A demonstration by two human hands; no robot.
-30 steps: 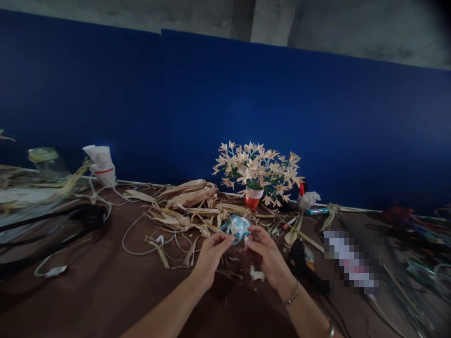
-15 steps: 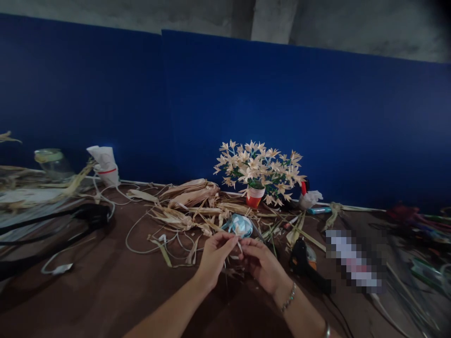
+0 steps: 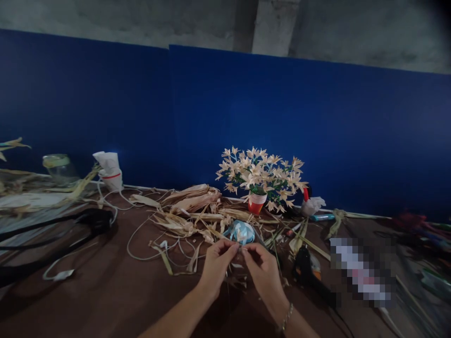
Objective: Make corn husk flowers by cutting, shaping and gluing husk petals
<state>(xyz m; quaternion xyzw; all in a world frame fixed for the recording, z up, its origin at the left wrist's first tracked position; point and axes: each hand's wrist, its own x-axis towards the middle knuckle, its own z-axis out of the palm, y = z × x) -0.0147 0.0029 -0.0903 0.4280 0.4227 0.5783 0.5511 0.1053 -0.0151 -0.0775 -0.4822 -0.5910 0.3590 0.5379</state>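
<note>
My left hand (image 3: 218, 265) and my right hand (image 3: 262, 270) meet over the brown table (image 3: 105, 295), fingertips pinched together on a small pale scrap I cannot make out. Just beyond the fingertips lies a light blue and white roll (image 3: 241, 232). Behind it stands a red paper cup (image 3: 256, 203) holding a bunch of cream husk flowers (image 3: 259, 174). Dried corn husks (image 3: 190, 204) lie heaped to the left of the cup.
A black glue gun (image 3: 305, 270) lies right of my right hand. White cord (image 3: 141, 244) loops across the table; black straps (image 3: 52, 230) lie at the left. A glass jar (image 3: 58, 168) and a white paper cup (image 3: 109, 173) stand far left. A blue wall (image 3: 317, 122) backs the table.
Both hands have drawn closer together and slightly toward me, so the fingertips now touch. The view has tipped up a little.
</note>
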